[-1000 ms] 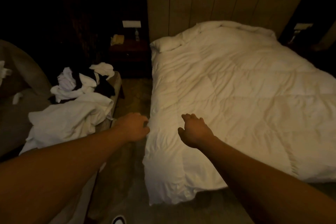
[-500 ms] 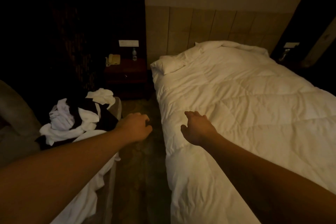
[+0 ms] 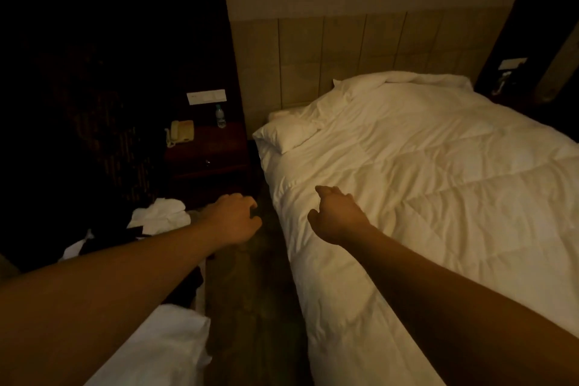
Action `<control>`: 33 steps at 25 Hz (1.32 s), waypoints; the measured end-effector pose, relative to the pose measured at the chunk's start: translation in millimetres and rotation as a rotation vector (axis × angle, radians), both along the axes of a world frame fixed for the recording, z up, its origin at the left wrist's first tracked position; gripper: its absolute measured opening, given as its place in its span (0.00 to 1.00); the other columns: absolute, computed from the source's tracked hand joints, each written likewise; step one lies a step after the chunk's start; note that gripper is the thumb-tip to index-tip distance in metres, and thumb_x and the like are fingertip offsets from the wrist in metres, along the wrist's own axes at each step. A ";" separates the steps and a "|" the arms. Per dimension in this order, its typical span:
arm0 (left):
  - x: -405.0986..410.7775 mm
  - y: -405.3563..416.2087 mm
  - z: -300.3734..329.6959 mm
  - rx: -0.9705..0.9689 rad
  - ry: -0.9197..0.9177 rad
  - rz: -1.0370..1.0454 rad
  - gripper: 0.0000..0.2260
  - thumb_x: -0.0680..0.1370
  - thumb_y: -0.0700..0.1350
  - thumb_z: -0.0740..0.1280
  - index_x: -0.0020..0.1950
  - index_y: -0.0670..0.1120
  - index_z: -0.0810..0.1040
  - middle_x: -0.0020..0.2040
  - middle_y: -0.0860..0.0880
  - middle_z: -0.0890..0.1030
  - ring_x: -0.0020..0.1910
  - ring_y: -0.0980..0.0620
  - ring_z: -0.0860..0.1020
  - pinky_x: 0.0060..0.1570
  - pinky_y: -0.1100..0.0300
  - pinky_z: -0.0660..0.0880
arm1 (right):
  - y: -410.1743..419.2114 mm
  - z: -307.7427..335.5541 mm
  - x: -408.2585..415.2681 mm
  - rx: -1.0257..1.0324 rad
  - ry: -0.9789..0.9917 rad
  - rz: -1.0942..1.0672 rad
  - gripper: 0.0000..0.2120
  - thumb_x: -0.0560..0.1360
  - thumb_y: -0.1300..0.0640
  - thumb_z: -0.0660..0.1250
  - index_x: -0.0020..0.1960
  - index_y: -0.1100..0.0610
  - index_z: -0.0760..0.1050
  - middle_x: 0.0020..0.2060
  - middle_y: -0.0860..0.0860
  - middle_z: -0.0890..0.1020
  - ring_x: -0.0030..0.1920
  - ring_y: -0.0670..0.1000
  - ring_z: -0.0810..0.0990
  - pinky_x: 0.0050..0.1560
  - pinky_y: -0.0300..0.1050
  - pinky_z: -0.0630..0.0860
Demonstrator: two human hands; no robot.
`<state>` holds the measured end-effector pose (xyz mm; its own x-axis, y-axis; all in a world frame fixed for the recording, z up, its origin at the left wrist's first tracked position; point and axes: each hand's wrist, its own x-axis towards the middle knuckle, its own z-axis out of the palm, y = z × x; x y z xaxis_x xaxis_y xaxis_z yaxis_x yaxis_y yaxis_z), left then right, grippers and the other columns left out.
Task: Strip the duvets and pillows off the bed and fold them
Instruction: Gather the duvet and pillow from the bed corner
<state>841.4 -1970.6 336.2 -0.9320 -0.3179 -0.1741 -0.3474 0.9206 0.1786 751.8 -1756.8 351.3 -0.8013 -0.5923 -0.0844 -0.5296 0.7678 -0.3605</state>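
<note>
The bed is seen from nearer its head than a second ago, the pillow (image 3: pixel 286 133) and nightstand (image 3: pixel 208 153) now in fuller view. The left hand (image 3: pixel 233 218) is held loosely curled over the aisle, the right hand (image 3: pixel 336 218) likewise above the white duvet (image 3: pixel 438 172), nothing gripped. Stripping is judged not yet begun.
</note>
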 end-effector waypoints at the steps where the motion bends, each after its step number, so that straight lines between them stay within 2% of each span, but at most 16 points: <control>1: -21.2 -12.9 4.7 -0.003 0.001 0.006 0.22 0.76 0.60 0.58 0.66 0.53 0.72 0.61 0.49 0.73 0.59 0.48 0.72 0.57 0.48 0.74 | -12.6 0.9 -20.4 0.002 -0.003 -0.003 0.30 0.79 0.50 0.59 0.77 0.59 0.55 0.73 0.57 0.65 0.72 0.57 0.63 0.74 0.54 0.56; 4: -73.5 -43.2 14.6 -0.001 0.042 0.016 0.23 0.77 0.60 0.59 0.70 0.53 0.69 0.64 0.50 0.72 0.62 0.49 0.71 0.57 0.49 0.74 | -47.8 6.1 -72.8 0.003 -0.003 -0.013 0.30 0.79 0.50 0.58 0.77 0.59 0.55 0.73 0.56 0.66 0.72 0.57 0.63 0.74 0.54 0.57; 11: -192.3 -147.4 5.0 0.012 0.055 -0.004 0.22 0.78 0.58 0.60 0.70 0.52 0.70 0.64 0.49 0.73 0.62 0.49 0.71 0.58 0.50 0.73 | -152.4 3.3 -189.5 0.028 -0.015 -0.037 0.28 0.80 0.51 0.59 0.77 0.58 0.57 0.72 0.55 0.66 0.70 0.58 0.64 0.72 0.54 0.60; 15: -282.9 -235.2 -14.9 0.025 0.075 -0.025 0.21 0.78 0.58 0.59 0.69 0.52 0.70 0.65 0.49 0.72 0.62 0.48 0.71 0.59 0.49 0.73 | -236.5 -13.9 -270.6 0.059 -0.021 -0.077 0.26 0.79 0.51 0.59 0.74 0.58 0.61 0.70 0.56 0.69 0.69 0.58 0.66 0.72 0.53 0.61; 22: -424.9 -379.6 -29.7 0.058 -0.021 -0.062 0.20 0.78 0.58 0.59 0.68 0.53 0.70 0.64 0.50 0.73 0.62 0.48 0.71 0.59 0.50 0.73 | -360.9 -30.7 -404.5 0.075 -0.082 -0.200 0.30 0.79 0.49 0.59 0.77 0.57 0.57 0.70 0.57 0.69 0.69 0.57 0.68 0.71 0.53 0.63; 27: -525.7 -418.1 -50.6 0.100 -0.045 -0.158 0.19 0.78 0.58 0.60 0.66 0.52 0.73 0.63 0.49 0.74 0.61 0.48 0.73 0.58 0.51 0.74 | -392.8 -57.8 -491.2 0.123 -0.172 -0.330 0.31 0.77 0.49 0.60 0.77 0.58 0.57 0.71 0.57 0.69 0.69 0.57 0.69 0.70 0.54 0.65; 33: -669.9 -457.4 -105.5 0.129 -0.156 -0.195 0.18 0.74 0.59 0.60 0.61 0.56 0.75 0.62 0.51 0.76 0.58 0.49 0.75 0.55 0.51 0.76 | -441.5 -115.4 -620.1 0.073 -0.256 -0.419 0.27 0.77 0.49 0.61 0.73 0.58 0.62 0.67 0.57 0.71 0.65 0.58 0.72 0.67 0.52 0.69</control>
